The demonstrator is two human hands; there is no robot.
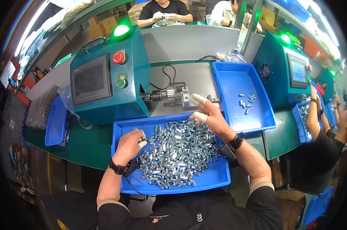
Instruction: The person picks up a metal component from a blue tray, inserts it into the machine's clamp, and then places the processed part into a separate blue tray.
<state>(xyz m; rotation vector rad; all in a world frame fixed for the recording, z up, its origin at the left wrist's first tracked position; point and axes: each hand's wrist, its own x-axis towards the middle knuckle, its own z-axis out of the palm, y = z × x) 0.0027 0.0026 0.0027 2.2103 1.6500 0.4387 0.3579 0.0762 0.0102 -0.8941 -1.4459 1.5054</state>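
The left hand [129,145] curls its fingers, whether pinching anything I cannot tell, left of the metal pieces [177,153] heaped in the near blue tray [213,178], while the right hand [216,122], thumb and forefinger spread, is beside the far clamp [185,98].

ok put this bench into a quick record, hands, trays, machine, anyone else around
left hand: over the near tray's left side, fingers curled, any grip unclear
right hand: raised beside the metal fixture, thumb and fingers spread, contact unclear
near tray: blue, heaped with shiny metal parts
side tray: blue, right of the fixture, a few similar pieces
machine: teal, lamp glowing green
others: co-worker across the bench, more people to the right
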